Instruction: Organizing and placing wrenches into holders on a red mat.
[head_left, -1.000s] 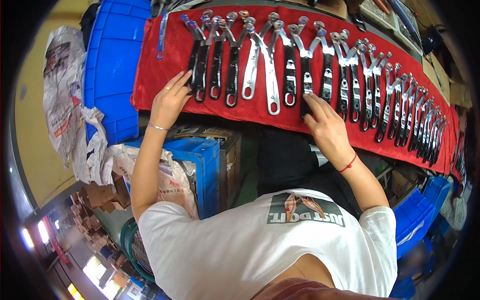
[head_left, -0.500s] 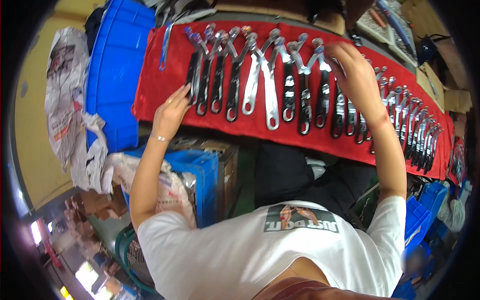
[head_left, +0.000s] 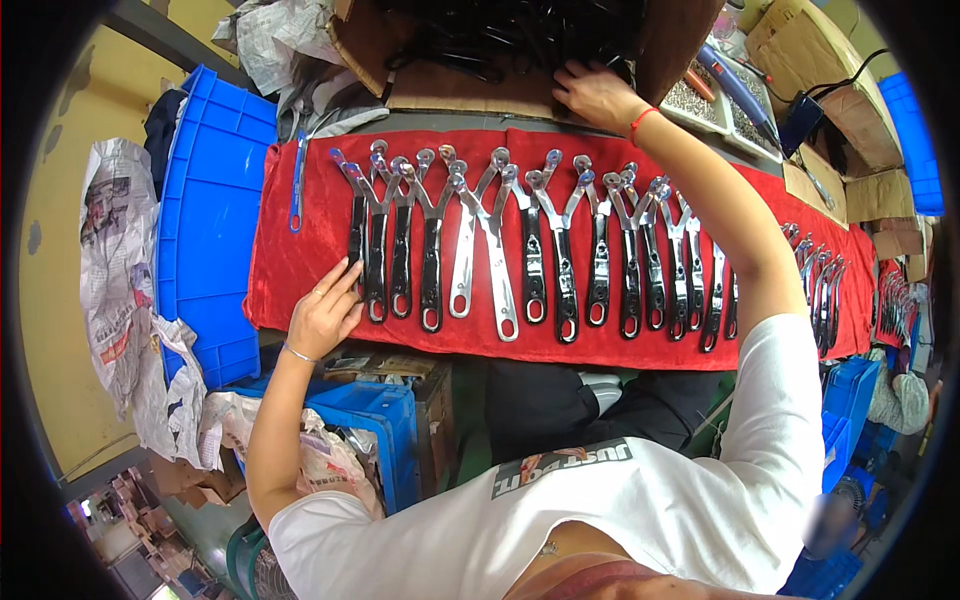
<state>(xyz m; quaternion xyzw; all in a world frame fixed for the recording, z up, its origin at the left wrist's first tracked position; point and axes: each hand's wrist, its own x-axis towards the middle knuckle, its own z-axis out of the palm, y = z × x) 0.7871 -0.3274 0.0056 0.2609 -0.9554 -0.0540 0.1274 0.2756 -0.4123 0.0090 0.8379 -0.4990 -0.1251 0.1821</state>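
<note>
A row of wrench-like metal tools with forked silver heads lies on a red cloth (head_left: 290, 270). Most have black handles; a silver-handled tool (head_left: 497, 285) is among them. My left hand (head_left: 325, 310) rests at the row's left end, fingers stretched out, fingertips against the black handle of the leftmost tool (head_left: 357, 235). Across the cloth, my right hand (head_left: 603, 98) reaches over the near wall of a cardboard box (head_left: 470, 97). Its fingers are bent but apart, close to dark tools (head_left: 455, 55) heaped inside; I see nothing held.
A small blue-handled tool (head_left: 298, 185) lies alone at the cloth's left. Beside the cloth stands a large blue bin (head_left: 215, 220). White trays (head_left: 700, 105) of small metal parts sit right of the box. A blue crate (head_left: 400, 440) is below my left forearm.
My right hand has left the tools on the cloth and moved up and leftward to the box. My left hand stays by the row's left end. The view has tilted up, bringing the box in.
</note>
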